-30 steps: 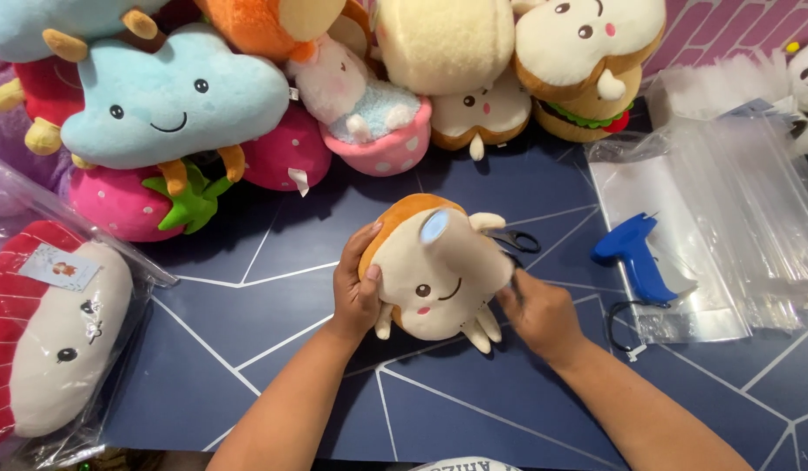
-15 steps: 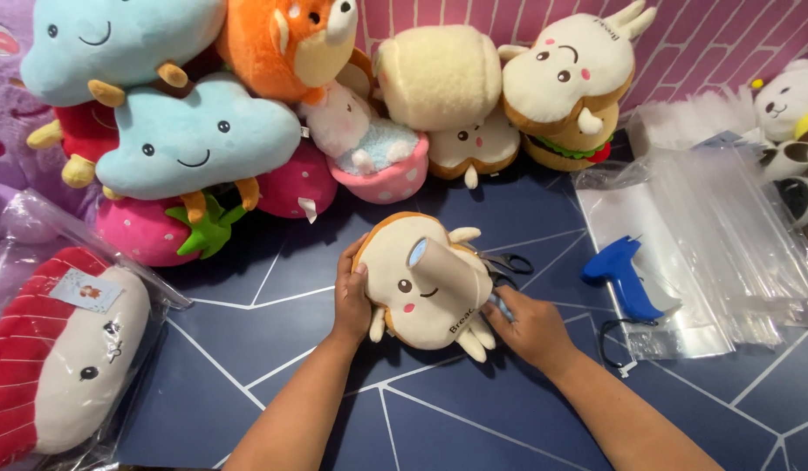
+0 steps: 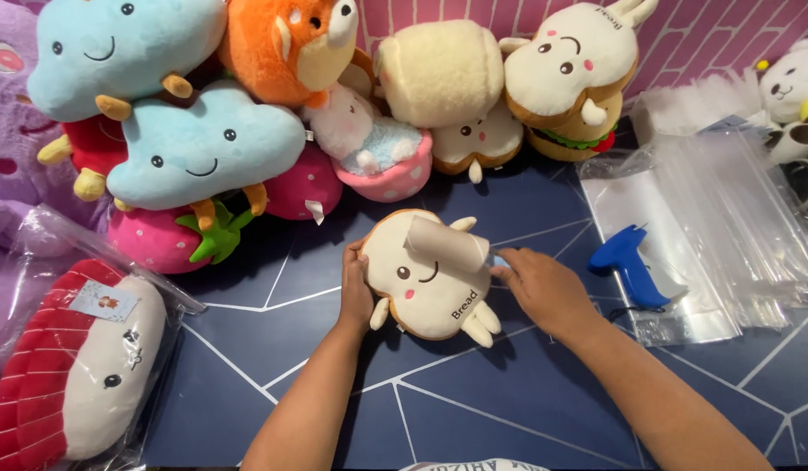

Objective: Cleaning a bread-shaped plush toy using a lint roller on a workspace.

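Left hand [image 3: 355, 292] fingers cup the bread plush [image 3: 426, 279]; right hand [image 3: 544, 292] fingers pinch its lint roller [image 3: 448, 244].

Two pale blue cloud-shaped plush toys [image 3: 203, 148] sit stacked at rear left, above a pink strawberry plush [image 3: 160, 240]. An orange fox plush [image 3: 286, 44] sits behind them. A red-and-white plush in a clear plastic bag [image 3: 68, 366] lies at near left. On the dark blue bench [image 3: 474, 410], right side — a blue plastic tagging gun [image 3: 626, 262] beside a stack of clear plastic bags [image 3: 736, 227].
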